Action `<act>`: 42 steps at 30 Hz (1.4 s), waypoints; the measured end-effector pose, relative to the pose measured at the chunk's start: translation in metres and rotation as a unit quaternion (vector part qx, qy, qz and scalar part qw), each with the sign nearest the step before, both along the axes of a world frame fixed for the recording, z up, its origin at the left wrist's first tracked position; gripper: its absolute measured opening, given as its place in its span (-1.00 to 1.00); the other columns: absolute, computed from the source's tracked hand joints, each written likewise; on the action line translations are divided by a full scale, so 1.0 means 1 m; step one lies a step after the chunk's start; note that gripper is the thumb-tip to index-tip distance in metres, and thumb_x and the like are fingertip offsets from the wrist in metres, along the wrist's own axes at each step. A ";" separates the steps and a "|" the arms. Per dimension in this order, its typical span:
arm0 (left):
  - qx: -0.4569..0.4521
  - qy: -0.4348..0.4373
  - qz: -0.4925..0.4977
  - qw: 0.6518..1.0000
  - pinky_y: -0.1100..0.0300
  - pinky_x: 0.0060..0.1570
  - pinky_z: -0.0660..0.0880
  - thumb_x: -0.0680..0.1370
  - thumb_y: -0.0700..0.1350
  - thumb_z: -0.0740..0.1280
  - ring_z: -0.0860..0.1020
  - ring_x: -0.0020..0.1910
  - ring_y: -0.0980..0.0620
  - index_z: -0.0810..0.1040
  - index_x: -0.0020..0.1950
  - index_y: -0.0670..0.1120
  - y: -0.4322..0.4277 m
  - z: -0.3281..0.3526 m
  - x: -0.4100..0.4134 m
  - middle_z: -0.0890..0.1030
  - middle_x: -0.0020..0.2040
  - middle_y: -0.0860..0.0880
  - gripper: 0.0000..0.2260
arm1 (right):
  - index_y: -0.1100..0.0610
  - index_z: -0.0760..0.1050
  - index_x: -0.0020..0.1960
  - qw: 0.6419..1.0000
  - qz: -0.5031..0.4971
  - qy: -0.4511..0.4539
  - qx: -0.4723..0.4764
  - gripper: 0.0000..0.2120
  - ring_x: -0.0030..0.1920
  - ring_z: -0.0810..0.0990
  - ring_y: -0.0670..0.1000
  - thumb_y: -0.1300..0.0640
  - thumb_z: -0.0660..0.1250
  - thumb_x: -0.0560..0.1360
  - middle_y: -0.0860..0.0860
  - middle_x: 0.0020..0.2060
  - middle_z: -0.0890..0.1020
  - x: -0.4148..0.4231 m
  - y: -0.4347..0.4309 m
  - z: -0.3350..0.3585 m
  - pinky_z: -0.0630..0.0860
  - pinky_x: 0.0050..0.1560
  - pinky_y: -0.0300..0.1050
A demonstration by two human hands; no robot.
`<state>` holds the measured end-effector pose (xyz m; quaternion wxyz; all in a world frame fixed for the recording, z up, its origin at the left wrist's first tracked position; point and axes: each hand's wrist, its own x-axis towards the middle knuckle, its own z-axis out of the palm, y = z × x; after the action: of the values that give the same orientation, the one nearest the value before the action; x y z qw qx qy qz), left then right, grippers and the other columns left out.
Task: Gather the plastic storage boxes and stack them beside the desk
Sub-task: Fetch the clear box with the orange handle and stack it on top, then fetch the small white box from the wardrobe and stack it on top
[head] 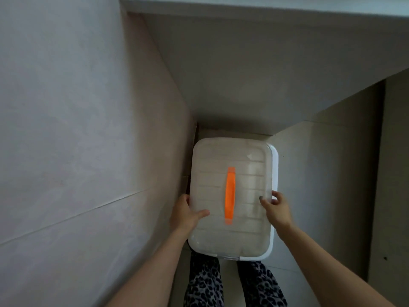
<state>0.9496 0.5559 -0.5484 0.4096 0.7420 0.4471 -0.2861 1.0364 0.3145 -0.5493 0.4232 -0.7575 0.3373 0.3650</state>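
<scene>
While our left hand [186, 214] and right hand [276, 207] grip the storage box [243, 173] by its two long sides, thumbs on top, it lies straight ahead in the narrow gap beside the wall [88, 129], long axis running away from us

Left wall [66, 107]: pale grey, fills the left side; a thin slanting seam crosses its lower part.
Far wall [254, 74]: plain and off-white, meeting the left wall at a corner.
Ledge [254, 5]: white, along the top edge.
Floor [314, 178]: pale tiles, lower right.
</scene>
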 end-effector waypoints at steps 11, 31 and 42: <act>-0.028 -0.007 0.024 0.999 0.18 0.08 0.49 0.30 -0.20 0.55 0.57 0.12 -0.03 0.48 0.24 -0.09 -0.016 0.035 0.013 0.60 0.18 -0.05 -0.46 | 0.17 0.04 0.59 0.976 0.199 0.046 -0.074 -0.29 -0.01 0.61 0.09 0.19 0.29 0.54 0.14 0.35 0.49 0.012 0.014 0.042 0.55 -0.15 -0.09; -0.056 -0.232 -0.018 0.971 0.56 0.14 0.26 0.40 -0.35 0.51 0.40 0.36 0.05 0.33 0.46 -0.25 -0.020 0.314 0.088 0.44 0.38 -0.10 -0.33 | 0.21 0.24 0.52 0.987 0.129 -0.069 0.072 -0.23 0.39 0.45 0.14 0.20 0.52 0.41 0.18 0.42 0.44 0.067 0.011 0.305 0.38 0.19 -0.15; -0.058 -0.422 -0.089 0.900 0.31 0.29 0.39 0.41 -0.17 0.54 0.51 0.26 0.22 0.46 0.36 -0.01 -0.045 0.520 0.097 0.56 0.29 0.07 -0.45 | 0.13 0.30 0.50 0.936 0.050 -0.311 0.159 -0.25 0.34 0.49 0.05 0.29 0.53 0.38 0.12 0.39 0.48 0.068 -0.003 0.511 0.46 0.22 -0.14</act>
<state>1.0471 0.5109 -0.0281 0.5750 0.8047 0.1473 -0.0065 1.1048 0.3116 -0.0379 0.6029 -0.7721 0.0878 0.1807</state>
